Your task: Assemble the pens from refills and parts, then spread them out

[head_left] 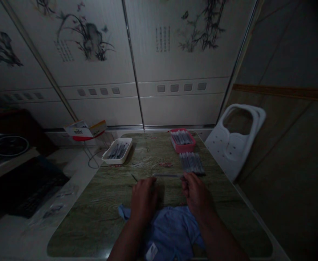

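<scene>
My right hand [195,190] is closed, pinching one end of a slim, pale, pen-like stick [167,175]. The stick lies level, pointing left. Its far end comes close to the fingers of my left hand [143,197], which are curled; what they hold is hidden. A short dark stick [134,177] shows just beyond that hand, and I cannot tell whether it is gripped. Under my wrists lies a crumpled blue cloth [172,228] with a white label. Past my right hand, a row of similar slim clear sticks [191,162] rests on the table.
A pink basket [185,148] of pale sticks stands at the table's [99,214] far right. At the far left is a white tray [126,156] with dark slim sticks. A folded white chair [229,145] leans right; a box [80,132] sits on a red stool beyond the left edge.
</scene>
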Available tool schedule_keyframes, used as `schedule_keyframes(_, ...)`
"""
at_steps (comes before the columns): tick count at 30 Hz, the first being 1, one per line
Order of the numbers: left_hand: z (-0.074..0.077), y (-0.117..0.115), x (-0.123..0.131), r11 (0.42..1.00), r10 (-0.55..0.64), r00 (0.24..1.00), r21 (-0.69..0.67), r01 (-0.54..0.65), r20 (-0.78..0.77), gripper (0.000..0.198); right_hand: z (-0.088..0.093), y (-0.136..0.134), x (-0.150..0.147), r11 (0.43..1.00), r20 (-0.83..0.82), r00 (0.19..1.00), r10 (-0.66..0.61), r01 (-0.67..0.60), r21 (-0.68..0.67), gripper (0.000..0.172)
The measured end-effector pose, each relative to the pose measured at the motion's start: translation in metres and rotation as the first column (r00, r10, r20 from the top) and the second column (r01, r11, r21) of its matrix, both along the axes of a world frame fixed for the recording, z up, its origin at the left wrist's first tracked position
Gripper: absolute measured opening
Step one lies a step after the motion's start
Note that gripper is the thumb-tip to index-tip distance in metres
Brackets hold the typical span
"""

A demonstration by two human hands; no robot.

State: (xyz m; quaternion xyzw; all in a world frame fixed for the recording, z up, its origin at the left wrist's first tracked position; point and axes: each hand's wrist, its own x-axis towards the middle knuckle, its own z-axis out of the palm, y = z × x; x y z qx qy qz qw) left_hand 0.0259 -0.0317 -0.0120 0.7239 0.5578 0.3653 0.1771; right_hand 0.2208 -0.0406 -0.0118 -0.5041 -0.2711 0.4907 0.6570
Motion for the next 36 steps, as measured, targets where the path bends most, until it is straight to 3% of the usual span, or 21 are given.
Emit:
schedule_keyframes(2, -0.003, 0.003, 0.000, 0.996, 0.030, 0.937, -0.094, 0.003, 0.347, 0.029, 0.001, -0.001, 0.000, 1.000, 0.022, 1.000, 0.010, -0.010, 0.007, 0.024)
schedule_keyframes(5, -0.001, 0.008, -0.002, 0.965, 0.171, 0.663, -0.261, 0.038, 0.729, 0.036, 0.003, -0.005, -0.002, 0.999, 0.075, 0.996, 0.048, -0.049, 0.015, 0.023)
schedule_keyframes(9, 0.012, 0.010, -0.008, 0.920, 0.316, 0.380, -0.379, 0.102, 0.870, 0.044, 0.006, -0.012, -0.006, 0.993, 0.173, 0.978, 0.117, -0.113, -0.031, 0.026)
schedule_keyframes(12, 0.019, 0.008, -0.013, 0.902, 0.358, 0.252, -0.402, 0.156, 0.899, 0.045, 0.006, -0.015, -0.009, 0.991, 0.223, 0.967, 0.121, -0.106, -0.081, 0.028)
schedule_keyframes(24, 0.017, 0.006, -0.022, 0.871, 0.404, 0.095, -0.414, 0.263, 0.910, 0.037, 0.011, -0.016, -0.013, 0.995, 0.225, 0.971, 0.079, -0.062, -0.083, 0.024)
schedule_keyframes(36, 0.019, 0.003, -0.019, 0.867, 0.411, 0.149, -0.436, 0.241, 0.899, 0.032, 0.009, -0.017, -0.011, 0.996, 0.295, 0.952, 0.085, -0.070, -0.060, 0.026)
